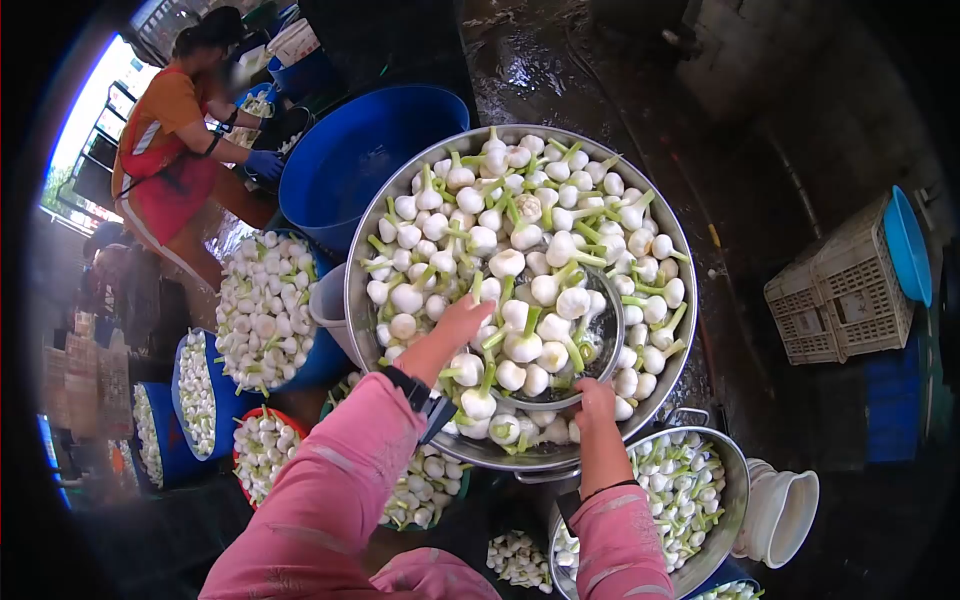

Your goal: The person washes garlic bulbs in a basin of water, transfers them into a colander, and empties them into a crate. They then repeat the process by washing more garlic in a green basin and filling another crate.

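A wide metal basin (678, 250) is heaped with white garlic bulbs (506, 263) on green stem stubs. Among them sits a smaller metal bowl (614, 345), tilted and filled with more garlic. My right hand (597, 402) grips the bowl's near rim, its fingers closed round the edge. At the left of the bowl, my left hand (465, 322) rests against the bulbs, close to a green stem. The bulbs and the hand's own back hide most of its fingers, so I cannot see whether it grasps one.
A blue tub (320, 190) stands behind the basin. Garlic-filled tubs (270, 310) crowd the left, where a co-worker (175, 150) in blue gloves bends over a container. A second metal basin (735, 470) of garlic and white buckets (785, 515) stand front right; a crate (830, 290) stands farther right.
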Motion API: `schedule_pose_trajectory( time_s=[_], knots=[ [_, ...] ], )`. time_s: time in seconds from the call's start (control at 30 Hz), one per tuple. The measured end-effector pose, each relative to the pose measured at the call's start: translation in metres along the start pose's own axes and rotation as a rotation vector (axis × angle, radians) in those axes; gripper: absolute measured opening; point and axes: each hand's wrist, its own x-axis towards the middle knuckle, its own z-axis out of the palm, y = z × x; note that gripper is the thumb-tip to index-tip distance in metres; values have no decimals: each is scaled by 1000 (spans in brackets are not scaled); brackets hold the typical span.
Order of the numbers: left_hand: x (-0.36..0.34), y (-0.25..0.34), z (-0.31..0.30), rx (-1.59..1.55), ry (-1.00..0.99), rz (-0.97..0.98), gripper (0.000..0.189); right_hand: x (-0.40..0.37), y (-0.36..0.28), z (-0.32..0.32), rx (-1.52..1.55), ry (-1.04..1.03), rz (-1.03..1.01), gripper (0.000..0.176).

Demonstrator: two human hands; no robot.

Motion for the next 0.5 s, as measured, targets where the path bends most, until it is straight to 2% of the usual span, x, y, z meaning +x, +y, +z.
schedule_pose_trajectory(
  time_s=[0.07,0.17,0.27,0.37,0.47,0.5],
  knots=[
    [-41,29,4,271,52,183,64,-9,3,-6,101,-26,33,28],
    [-83,46,9,191,136,310,59,-38,-11,-5,227,-55,48,27],
    [-140,96,-7,403,47,415,53,-65,-11,-10,264,-73,43,35],
    [-145,110,-48,237,0,504,58,-98,-22,-16,361,-130,-24,40],
    [-144,113,-53,-171,-194,275,59,-135,-23,-31,409,-196,-78,45],
    [-148,117,-46,-299,-299,332,57,-151,-28,-35,426,-214,-109,45]
  ],
)
